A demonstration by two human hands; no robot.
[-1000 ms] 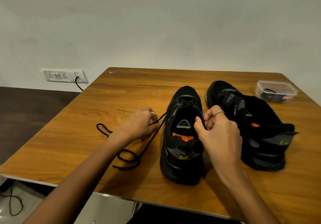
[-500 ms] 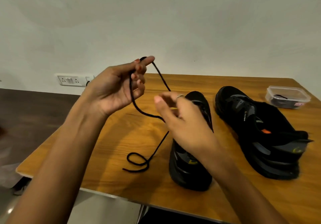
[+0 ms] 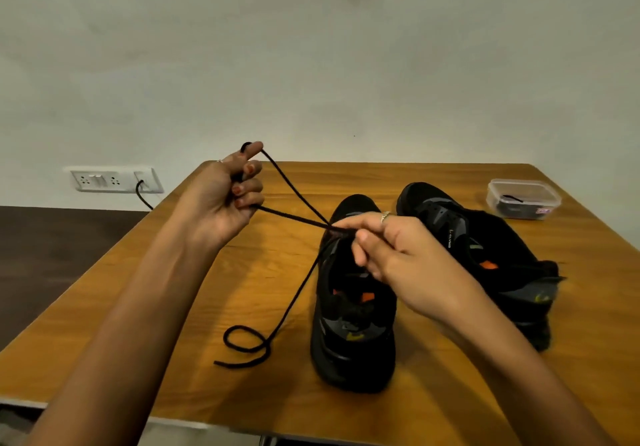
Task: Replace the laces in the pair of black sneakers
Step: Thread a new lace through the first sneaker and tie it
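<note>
Plain pale wall rises behind a wooden table (image 3: 221, 272) with a warm orange-brown grain, and the pair of black sneakers stands on it. The nearer black sneaker with grey side panels and an orange insole tag (image 3: 353, 310) sits in the middle, heel toward the person; the second black sneaker (image 3: 485, 255) lies just to its right, tongue flopped open.

A second ago both hands were low at the nearer shoe's eyelets, with the thin black round lace (image 3: 294, 293) trailing flat across the wood. Now the left hand (image 3: 221, 199) is lifted well above the table, its fingers curled round the lace so that a loop runs over the raised forefinger and back out below the little finger. The right hand (image 3: 391, 244) hovers over the shoe's throat, thumb and forefinger pinching the two strands where they meet. From that pinch one strand drops to the table and ends in a loose curl left of the shoe.

Judging by this, the lace is out of the eyelets or nearly so, and is being gathered up, so the removal half of the job on this shoe looks close to done. Whether any eyelet holds it is hidden by the right hand.

Near the far right corner sits a small clear plastic box (image 3: 519, 199) with something dark inside, possibly another lace. A white socket strip (image 3: 114, 179) is fixed to the wall at left.
</note>
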